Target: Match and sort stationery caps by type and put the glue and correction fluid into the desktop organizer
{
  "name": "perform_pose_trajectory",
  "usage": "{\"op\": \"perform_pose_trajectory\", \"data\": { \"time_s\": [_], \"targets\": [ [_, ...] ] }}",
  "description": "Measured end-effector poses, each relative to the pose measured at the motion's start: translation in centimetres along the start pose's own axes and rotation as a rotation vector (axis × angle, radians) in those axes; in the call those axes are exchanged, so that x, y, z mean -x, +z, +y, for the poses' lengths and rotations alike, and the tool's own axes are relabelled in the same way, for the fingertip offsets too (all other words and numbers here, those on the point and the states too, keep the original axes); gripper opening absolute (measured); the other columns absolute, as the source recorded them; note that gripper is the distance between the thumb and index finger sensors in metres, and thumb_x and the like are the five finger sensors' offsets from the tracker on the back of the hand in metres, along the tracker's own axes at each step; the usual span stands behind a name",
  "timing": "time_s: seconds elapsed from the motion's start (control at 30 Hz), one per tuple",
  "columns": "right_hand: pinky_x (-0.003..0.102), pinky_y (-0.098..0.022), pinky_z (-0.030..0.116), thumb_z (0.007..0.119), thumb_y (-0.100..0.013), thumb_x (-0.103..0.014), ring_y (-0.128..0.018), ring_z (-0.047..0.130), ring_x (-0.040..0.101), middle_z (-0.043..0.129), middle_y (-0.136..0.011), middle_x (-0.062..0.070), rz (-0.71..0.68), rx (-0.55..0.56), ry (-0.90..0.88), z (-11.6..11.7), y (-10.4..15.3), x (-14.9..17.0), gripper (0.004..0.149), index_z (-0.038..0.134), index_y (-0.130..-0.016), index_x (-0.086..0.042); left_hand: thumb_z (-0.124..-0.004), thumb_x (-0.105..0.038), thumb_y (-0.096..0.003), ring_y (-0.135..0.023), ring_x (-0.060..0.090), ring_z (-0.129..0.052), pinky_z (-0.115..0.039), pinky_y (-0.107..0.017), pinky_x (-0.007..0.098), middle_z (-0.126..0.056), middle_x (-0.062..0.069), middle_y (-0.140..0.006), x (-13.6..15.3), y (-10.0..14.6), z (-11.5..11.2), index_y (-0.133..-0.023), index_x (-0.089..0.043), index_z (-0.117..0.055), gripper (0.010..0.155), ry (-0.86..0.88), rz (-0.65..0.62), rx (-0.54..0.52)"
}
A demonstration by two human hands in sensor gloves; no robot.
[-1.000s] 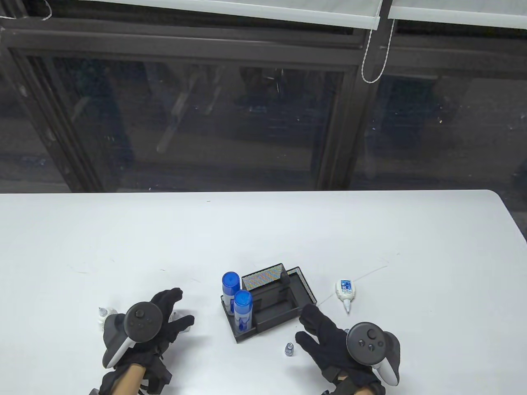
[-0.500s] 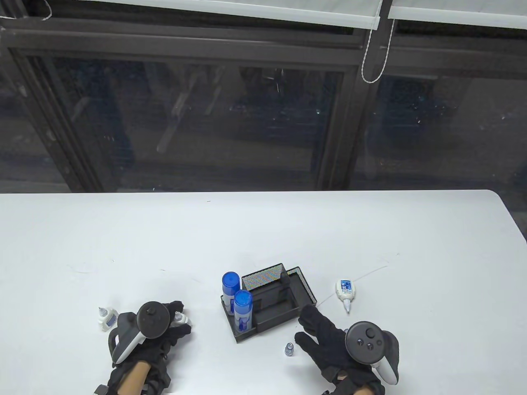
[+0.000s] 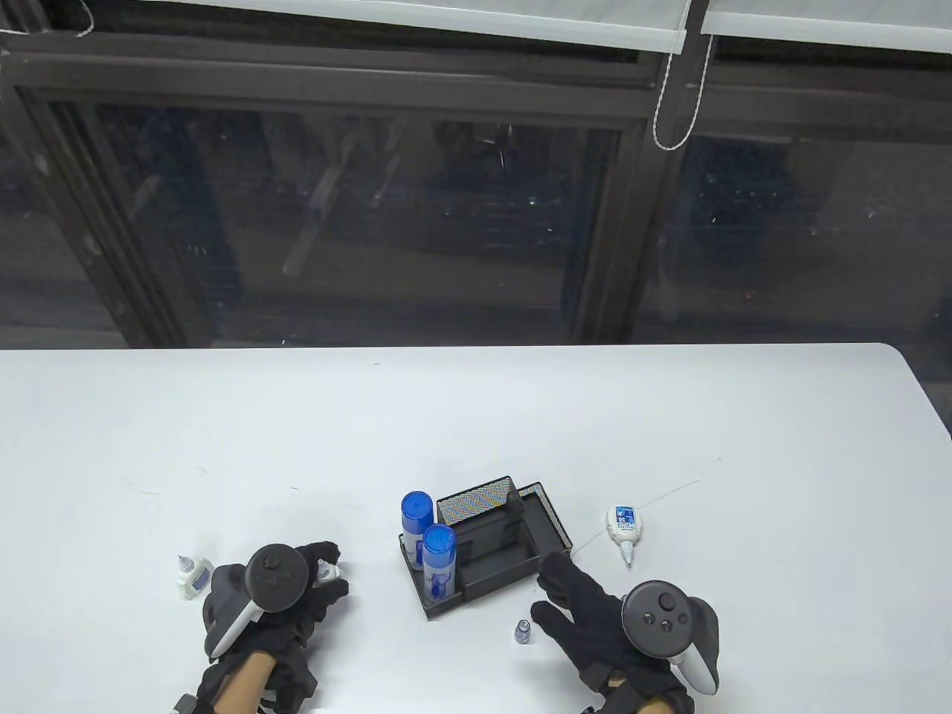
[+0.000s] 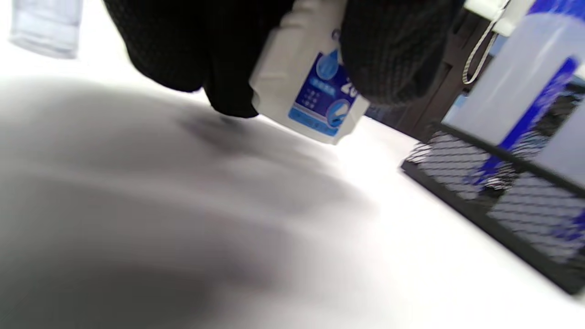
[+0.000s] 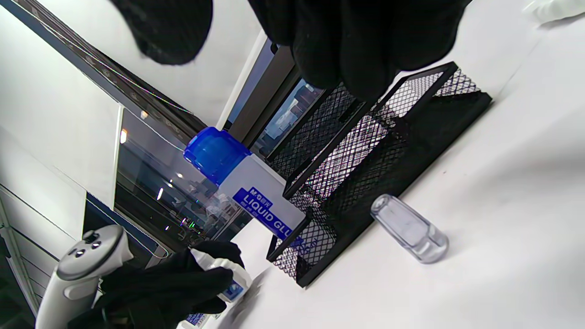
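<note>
White table (image 3: 476, 416); left hand (image 3: 297, 595) curled round correction fluid (image 3: 327, 571).

You are seated in what looks like an office or meeting room after dark. A long white desk (image 3: 476, 416) with a rounded corner runs up to a wall of dark-framed windows (image 3: 357, 223), whose black glass shows faint reflections. White roller blinds (image 3: 520, 18) are drawn up at the top, a beaded pull cord (image 3: 673, 97) hanging down. On the desk stands a black wire-mesh desktop organizer (image 3: 547, 520) holding two tall white liquid-glue bottles with blue caps (image 3: 439, 558), ordinary office stationery.
</note>
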State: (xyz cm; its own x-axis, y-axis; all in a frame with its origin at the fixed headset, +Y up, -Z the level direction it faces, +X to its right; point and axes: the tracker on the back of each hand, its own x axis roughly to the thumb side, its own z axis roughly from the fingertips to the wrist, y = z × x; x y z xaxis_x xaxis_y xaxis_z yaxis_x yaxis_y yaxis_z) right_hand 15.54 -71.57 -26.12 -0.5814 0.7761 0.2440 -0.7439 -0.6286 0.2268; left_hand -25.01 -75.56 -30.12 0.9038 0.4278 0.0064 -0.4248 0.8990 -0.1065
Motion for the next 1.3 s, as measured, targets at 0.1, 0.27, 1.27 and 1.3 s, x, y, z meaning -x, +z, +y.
{"op": "perform_pose_trajectory", "data": {
  "time_s": [0.1,0.27,1.27,1.3],
  "targets": [
    [0.055,-0.069,0.064,0.072,-0.051,-0.047,-0.092,0.077,0.040,0.068,-0.106,0.016,0.001,-0.003,0.007,0.0,0.0,0.0,0.071,0.050,-0.109,-0.014,-0.080,-0.046,-0.0538,-0.090,0.035,-0.098,-0.086,-0.061,0.049,-0.076,0.004,-0.108,-1.7,0.4,1.5,-0.106,-0.031,-0.060,0.058,0.042,-0.067,0.016],
    [0.055,-0.069,0.064,0.072,-0.051,-0.047,-0.092,0.077,0.040,0.068,-0.106,0.016,0.008,-0.008,0.039,0.2,-0.1,0.0,0.070,0.050,-0.109,-0.014,-0.080,-0.046,-0.0543,-0.087,0.032,-0.101,-0.086,-0.058,0.048,-0.075,0.001,-0.110,-5.8,2.1,4.4,-0.106,-0.034,-0.061,0.056,0.121,-0.238,-0.024],
    [0.055,-0.071,0.061,0.082,-0.049,-0.036,-0.095,0.076,0.034,0.066,-0.110,0.008,0.038,-0.166,0.685,6.4,-2.2,-0.7,0.064,0.060,-0.107,-0.023,-0.085,-0.047,-0.0495,-0.084,0.023,-0.101,-0.085,-0.059,0.046,-0.084,-0.002,-0.105,-12.1,4.1,-2.8,-0.104,-0.034,-0.066,0.059,0.355,-0.461,0.143],
    [0.055,-0.071,0.061,0.082,-0.049,-0.036,-0.095,0.076,0.034,0.066,-0.110,0.008,0.042,-0.172,0.689,6.6,-2.2,-0.6,0.064,0.060,-0.108,-0.024,-0.085,-0.047,-0.0497,-0.084,0.023,-0.100,-0.085,-0.059,0.046,-0.083,-0.001,-0.105,-12.1,4.1,-2.8,-0.104,-0.033,-0.066,0.059,0.357,-0.459,0.143]
  ]
}}
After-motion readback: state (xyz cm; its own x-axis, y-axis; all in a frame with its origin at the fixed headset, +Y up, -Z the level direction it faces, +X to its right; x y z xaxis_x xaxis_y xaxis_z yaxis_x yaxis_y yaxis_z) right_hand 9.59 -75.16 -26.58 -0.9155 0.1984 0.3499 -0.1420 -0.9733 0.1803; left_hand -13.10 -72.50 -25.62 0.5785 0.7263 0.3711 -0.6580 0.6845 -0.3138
